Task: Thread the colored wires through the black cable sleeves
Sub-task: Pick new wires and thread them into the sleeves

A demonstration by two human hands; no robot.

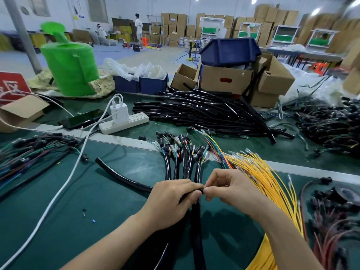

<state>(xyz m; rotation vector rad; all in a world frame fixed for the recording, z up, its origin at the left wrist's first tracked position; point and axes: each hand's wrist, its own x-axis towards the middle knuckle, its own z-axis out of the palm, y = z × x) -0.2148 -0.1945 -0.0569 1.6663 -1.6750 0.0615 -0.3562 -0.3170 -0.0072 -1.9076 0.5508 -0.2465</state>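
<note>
My left hand grips a black cable sleeve that curves away to the left across the green mat. My right hand pinches something small at the sleeve's open end, where the two hands meet; what it pinches is hidden by the fingers. Several sleeved cables with colored wire ends lie fanned out just beyond my hands. A bundle of yellow wires runs under my right forearm. A big pile of black sleeves lies farther back.
A white power strip with charger and a phone sit at the left, with a white cable trailing toward me. Wire harnesses lie at the left and right. Cardboard boxes and a green spool stand behind.
</note>
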